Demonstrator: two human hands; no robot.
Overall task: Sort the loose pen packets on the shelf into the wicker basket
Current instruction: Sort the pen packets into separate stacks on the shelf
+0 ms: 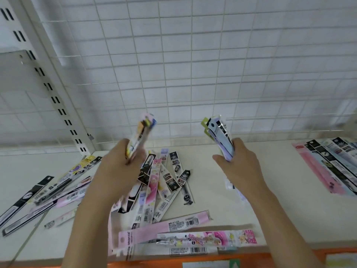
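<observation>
Nearest you, along the shelf's (251, 190) front lip, lie two long pink packets (166, 227) and a cartoon-printed one (206, 238), crossing each other just above an orange edge strip (193, 258) — its labels are cut off by the frame's bottom.

Your left hand (119, 167) is raised over the middle heap, its fingers curled round a small bundle of packets (139, 136) that stands tilted upward; motion blur smears the print, so you cannot count them. Your right hand (239, 163) grips a second bundle (220, 136), upright and leaning left, thumb sticking out to the side, fingers wrapped behind the packets and mostly hidden. Something pale shows on the shelf under that wrist, too blurred to name.

The loose pen packets are still on the shelf: a fanned heap (166, 180) beneath and between your hands, partly covered by your left forearm; a scattered group (48, 194) to the left, running off the frame edge; and a neater row (328, 165) far right — also clipped. A white wire grid (193, 64) backs the shelf.

The wicker basket cannot be seen from here.
</observation>
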